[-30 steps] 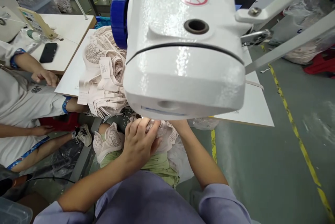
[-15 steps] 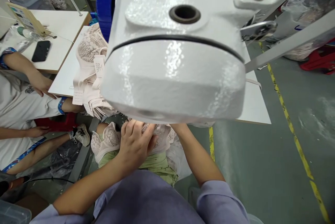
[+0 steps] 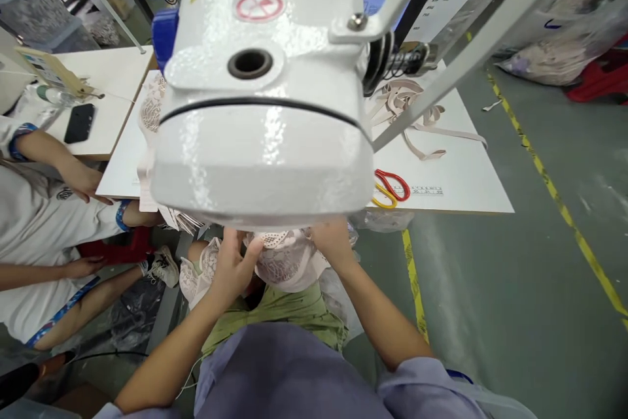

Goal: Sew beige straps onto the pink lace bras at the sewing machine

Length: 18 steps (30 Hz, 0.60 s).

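A pale pink lace bra [image 3: 284, 262] lies over my lap below the white sewing machine head [image 3: 265, 164]. My left hand [image 3: 236, 262] grips the bra's left edge between thumb and fingers. At its right edge, my right hand [image 3: 333, 244] is closed on the fabric, its fingertips partly hidden under the machine head. Another lace cup [image 3: 199, 275] hangs to the left of my left hand. More pink lace pieces [image 3: 153, 105] are stacked on the table left of the machine, partly covered by it.
Red and yellow scissors [image 3: 392, 189] and coiled pink straps [image 3: 407, 105] lie on the white table [image 3: 471, 177] at the right. A seated person's hand [image 3: 83, 178] and a black phone [image 3: 79, 123] are at the left. A slanted metal bar [image 3: 471, 59] crosses the upper right.
The view has shifted, uncovering the scissors and straps. My left hand has moved off the top of the bra to its left edge, and more of the cup and my right hand shows.
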Motion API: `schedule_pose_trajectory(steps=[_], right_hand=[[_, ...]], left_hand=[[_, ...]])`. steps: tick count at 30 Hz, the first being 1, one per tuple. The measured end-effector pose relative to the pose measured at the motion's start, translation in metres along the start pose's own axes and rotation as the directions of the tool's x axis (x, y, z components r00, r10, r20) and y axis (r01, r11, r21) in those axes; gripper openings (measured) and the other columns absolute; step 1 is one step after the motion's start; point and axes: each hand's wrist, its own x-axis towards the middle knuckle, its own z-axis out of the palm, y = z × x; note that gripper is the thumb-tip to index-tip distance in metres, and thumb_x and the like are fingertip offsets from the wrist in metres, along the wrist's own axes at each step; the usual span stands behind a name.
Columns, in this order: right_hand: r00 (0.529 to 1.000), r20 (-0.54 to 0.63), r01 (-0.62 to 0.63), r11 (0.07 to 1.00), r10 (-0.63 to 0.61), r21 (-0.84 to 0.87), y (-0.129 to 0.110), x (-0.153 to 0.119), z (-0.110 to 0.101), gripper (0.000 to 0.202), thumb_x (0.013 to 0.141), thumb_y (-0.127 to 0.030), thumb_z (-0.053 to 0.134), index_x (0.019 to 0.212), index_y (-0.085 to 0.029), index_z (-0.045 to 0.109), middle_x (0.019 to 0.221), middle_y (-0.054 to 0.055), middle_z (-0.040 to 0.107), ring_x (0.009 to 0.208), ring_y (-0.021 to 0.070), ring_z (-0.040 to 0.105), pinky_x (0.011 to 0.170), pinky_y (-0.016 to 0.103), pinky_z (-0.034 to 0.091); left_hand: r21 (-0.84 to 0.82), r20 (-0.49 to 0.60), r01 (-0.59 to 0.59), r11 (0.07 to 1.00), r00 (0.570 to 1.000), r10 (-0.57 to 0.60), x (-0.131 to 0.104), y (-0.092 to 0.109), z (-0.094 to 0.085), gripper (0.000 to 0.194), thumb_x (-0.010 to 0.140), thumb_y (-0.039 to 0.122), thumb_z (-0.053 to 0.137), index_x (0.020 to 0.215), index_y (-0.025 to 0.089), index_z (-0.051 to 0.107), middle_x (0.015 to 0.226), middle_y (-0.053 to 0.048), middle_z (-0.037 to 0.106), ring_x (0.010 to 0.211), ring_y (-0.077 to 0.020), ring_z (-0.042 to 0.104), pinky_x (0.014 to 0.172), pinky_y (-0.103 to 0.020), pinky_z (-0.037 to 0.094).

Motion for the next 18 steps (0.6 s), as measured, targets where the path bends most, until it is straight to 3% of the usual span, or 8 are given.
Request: schedule_pose_trajectory(steps=[2,5,11,18], right_hand=[[0.999,-0.026,-0.029,0.997,0.031,0.066,0.002,-0.014,0.0,0.022,0.097,-0.042,0.051,0.107,-0.023,0.056,0.101,0.007,0.061,0.081,0.0189,0.06,0.074,0.034,0.053],[0.998,-0.005,-0.054,0.99,0.055,0.132,0.001,-0.03,0.003,0.025,0.093,-0.045,0.059,0.106,-0.024,0.058,0.1,0.006,0.062,0.084,0.0187,0.061,0.078,0.034,0.053],[0.999,0.015,-0.052,0.996,0.051,0.068,-0.009,-0.037,0.005,0.024,0.088,-0.044,0.065,0.098,-0.023,0.058,0.097,0.004,0.062,0.083,0.0183,0.059,0.072,0.031,0.05],[0.999,0.018,-0.043,0.997,0.042,0.065,-0.012,-0.037,0.006,0.024,0.085,-0.04,0.068,0.098,-0.023,0.056,0.089,0.001,0.06,0.083,0.0178,0.059,0.076,0.032,0.048]], left_hand=[[-0.178,0.109,0.123,0.976,0.988,-0.105,0.003,-0.005,0.0,0.045,0.098,0.051,0.042,0.129,0.019,0.05,0.114,-0.013,0.066,0.11,-0.0252,0.063,0.093,-0.039,0.052],[-0.227,0.156,0.209,0.951,0.972,-0.176,0.004,-0.008,-0.001,0.043,0.094,0.052,0.05,0.121,0.018,0.053,0.113,-0.012,0.068,0.106,-0.0246,0.065,0.087,-0.035,0.053],[-0.077,0.11,0.194,0.978,0.977,-0.185,0.003,-0.002,-0.005,0.034,0.09,0.048,0.059,0.106,0.018,0.053,0.108,-0.008,0.067,0.096,-0.0212,0.066,0.08,-0.031,0.051],[0.114,0.044,0.163,0.98,0.985,-0.169,0.002,0.01,-0.005,0.039,0.088,0.048,0.063,0.108,0.019,0.049,0.102,-0.007,0.064,0.09,-0.021,0.064,0.076,-0.031,0.049]])
